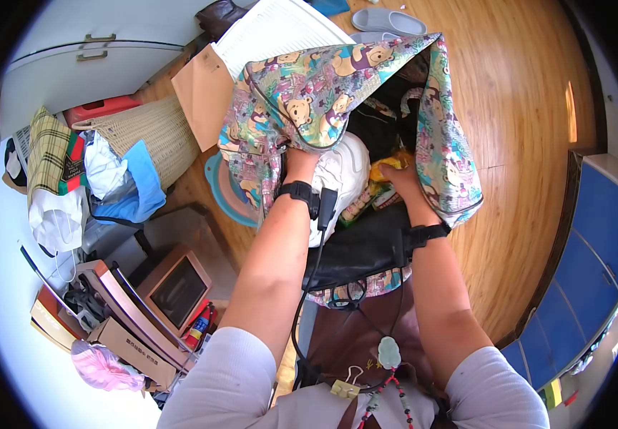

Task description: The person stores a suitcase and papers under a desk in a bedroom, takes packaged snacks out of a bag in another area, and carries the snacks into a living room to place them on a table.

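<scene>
A large zippered storage bag (309,79) printed with cartoon bears gapes in front of me. Inside lies a rounded white bundle (348,175); a black item (359,247) lies along the near side of the opening. My left hand (300,166) reaches in beside the bundle, its fingers hidden under the printed flap. At the right of the opening, my right hand (403,180) has its thumb over a yellow packet (379,170) and appears closed on it. Green-and-yellow packaging (355,207) shows just below.
On the left, a wicker basket (148,129) lies near bags and a blue cloth (137,186). A blue basin (219,189) and cardboard piece (202,93) adjoin the bag. Grey slippers (388,21) lie beyond; blue cabinets (574,279) stand right. A cable hangs between my arms.
</scene>
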`<state>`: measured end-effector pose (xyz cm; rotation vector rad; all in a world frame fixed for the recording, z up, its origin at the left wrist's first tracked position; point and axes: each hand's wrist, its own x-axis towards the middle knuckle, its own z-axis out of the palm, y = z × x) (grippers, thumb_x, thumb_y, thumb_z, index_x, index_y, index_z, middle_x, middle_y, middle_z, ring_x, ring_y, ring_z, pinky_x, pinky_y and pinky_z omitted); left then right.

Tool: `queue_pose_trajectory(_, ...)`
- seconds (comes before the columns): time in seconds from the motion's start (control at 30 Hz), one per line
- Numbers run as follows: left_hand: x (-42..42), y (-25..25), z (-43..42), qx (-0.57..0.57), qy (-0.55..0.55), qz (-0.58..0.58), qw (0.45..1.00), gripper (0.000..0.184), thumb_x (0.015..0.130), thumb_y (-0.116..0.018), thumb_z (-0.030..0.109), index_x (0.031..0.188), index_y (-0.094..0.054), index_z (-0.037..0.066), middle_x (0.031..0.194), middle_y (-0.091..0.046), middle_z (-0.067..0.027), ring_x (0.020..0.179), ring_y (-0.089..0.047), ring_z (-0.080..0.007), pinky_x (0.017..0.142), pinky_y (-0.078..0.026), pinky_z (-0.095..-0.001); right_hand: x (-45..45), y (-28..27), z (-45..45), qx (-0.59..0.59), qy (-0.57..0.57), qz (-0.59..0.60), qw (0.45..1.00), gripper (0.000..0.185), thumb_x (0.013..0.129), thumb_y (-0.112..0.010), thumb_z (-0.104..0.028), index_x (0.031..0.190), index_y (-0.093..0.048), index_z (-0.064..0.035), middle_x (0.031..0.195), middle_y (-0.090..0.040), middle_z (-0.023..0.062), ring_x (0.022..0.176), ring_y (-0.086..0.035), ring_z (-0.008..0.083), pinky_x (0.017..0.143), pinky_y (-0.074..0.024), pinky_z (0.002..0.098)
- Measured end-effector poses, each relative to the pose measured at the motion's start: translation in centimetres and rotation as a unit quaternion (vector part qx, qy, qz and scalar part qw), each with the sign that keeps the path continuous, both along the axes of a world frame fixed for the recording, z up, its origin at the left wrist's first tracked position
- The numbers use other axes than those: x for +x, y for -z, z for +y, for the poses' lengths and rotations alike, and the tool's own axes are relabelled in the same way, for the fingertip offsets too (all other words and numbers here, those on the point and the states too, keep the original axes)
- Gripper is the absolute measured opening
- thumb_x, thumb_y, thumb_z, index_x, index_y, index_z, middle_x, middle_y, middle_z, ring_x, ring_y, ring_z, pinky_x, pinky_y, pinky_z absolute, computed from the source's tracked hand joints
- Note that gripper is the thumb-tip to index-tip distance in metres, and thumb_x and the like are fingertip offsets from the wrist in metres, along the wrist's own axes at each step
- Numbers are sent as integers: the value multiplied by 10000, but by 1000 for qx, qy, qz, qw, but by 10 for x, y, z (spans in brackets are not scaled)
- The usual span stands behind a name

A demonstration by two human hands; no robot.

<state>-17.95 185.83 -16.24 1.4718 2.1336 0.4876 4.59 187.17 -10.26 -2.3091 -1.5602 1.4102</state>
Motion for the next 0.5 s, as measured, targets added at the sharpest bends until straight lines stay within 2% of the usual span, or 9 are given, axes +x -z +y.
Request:
queue_pose_trajectory(0.07,6,1,4,-6,-1,3,1000,560,782,-644,353,1226,-501,44,1187,-562,-142,1089,-520,-291,919,-404,-367,-3,-7,-4,73,-26,-19,997,776,661,-723,-408,1212,-465,73,1192,-513,264,1146,-468,362,991,-319,357)
queue_pose_trajectory(0.1,7,-1,4,-9,-1,5,1000,561,779,-648,355,1223,-503,43,1184,-562,-140,1086,-521,-288,918,-405,-366,-5,-6,-9,74,-28,-17,997,776,661,-723,-408,1212,-465,73,1192,-513,264,1146,-468,362,991,-319,357)
queue_pose_trajectory(0.17,10,-1,4,-15,-2,2,1000,563,774,-654,357,1218,-507,43,1180,-564,-136,1080,-523,-283,914,-407,-364,-10,1,-22,77,-86,-108,987,679,676,-709,-380,1165,-513,49,1160,-539,247,1126,-481,364,978,-329,370)
queue_pose_trajectory(0.2,9,-1,4,-16,-2,1,1000,564,772,-657,358,1215,-509,43,1178,-565,-135,1077,-525,-280,913,-409,-363,-5,4,-23,51,-56,-39,996,589,673,-710,-327,1126,-536,7,1110,-564,213,1054,-516,355,941,-360,367)
queue_pose_trajectory(0.23,9,0,3,-18,0,-1,1000,565,769,-660,359,1213,-511,43,1176,-566,-133,1074,-526,-278,911,-410,-363,-6,-11,-19,48,-55,-38,997,589,673,-710,-327,1126,-536,7,1110,-564,213,1054,-516,355,941,-360,367)
queue_pose_trajectory(0.3,8,1,5,-17,2,-8,1000,567,764,-666,362,1207,-515,43,1172,-568,-129,1067,-528,-272,908,-412,-361,-1,-39,-7,76,-63,40,994,528,652,-703,-244,1100,-535,-20,1057,-567,178,991,-524,333,908,-388,355)
queue_pose_trajectory(0.33,8,3,8,-14,2,-11,1000,568,761,-669,363,1205,-517,43,1170,-569,-127,1064,-530,-270,906,-413,-360,5,-33,-9,110,-68,57,990,492,635,-711,-195,1071,-540,-43,997,-567,143,938,-535,301,871,-405,338)
queue_pose_trajectory(0.43,5,6,7,-11,1,-28,1000,571,754,-678,367,1197,-523,42,1163,-572,-122,1055,-534,-262,901,-417,-358,22,-63,-3,117,-39,96,988,516,620,-727,-187,1083,-538,-61,999,-563,132,956,-534,283,879,-400,338)
queue_pose_trajectory(0.5,4,4,12,-4,4,-41,999,573,749,-684,369,1192,-527,42,1159,-573,-118,1049,-536,-257,898,-419,-356,33,-81,-11,112,-62,112,985,503,628,-725,-164,1081,-537,-57,1009,-559,119,962,-524,268,895,-386,336)
